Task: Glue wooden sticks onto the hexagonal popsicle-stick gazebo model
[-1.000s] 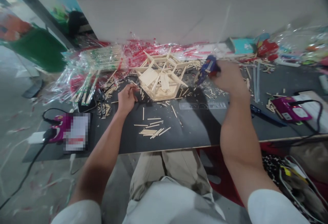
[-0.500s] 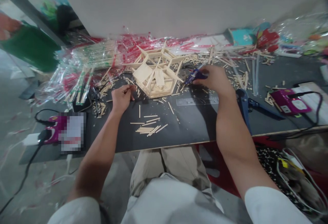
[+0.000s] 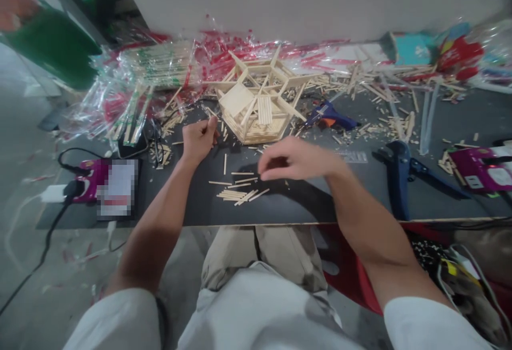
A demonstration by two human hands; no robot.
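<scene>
A wooden-stick model [image 3: 260, 112] with several spokes and a hexagonal base stands on the dark tabletop. Just left of it, my left hand [image 3: 200, 139] is closed in a pinch; whatever lies between its fingertips is too small to make out. My right hand [image 3: 298, 159] hangs in front of the model, palm down, its fingers curled but apart and nothing visible in them. Below and left of its fingertips lie several short wooden sticks [image 3: 234, 194]. A blue glue gun [image 3: 334, 117] with an orange trigger rests right of the model.
Plastic-wrapped stick bundles [image 3: 160, 67] pile up at the back left. A blue-handled cutter [image 3: 398, 179] and clear glue sticks [image 3: 430, 120] lie at right. Purple power strips [image 3: 86, 179] flank the table, with a phone [image 3: 118, 187] by the left one. Stick scraps litter the back.
My right hand has let go of the glue gun, now lying on the table, and moved left and nearer to the loose sticks. My left hand stays pinched beside the model. The view has shifted slightly.
</scene>
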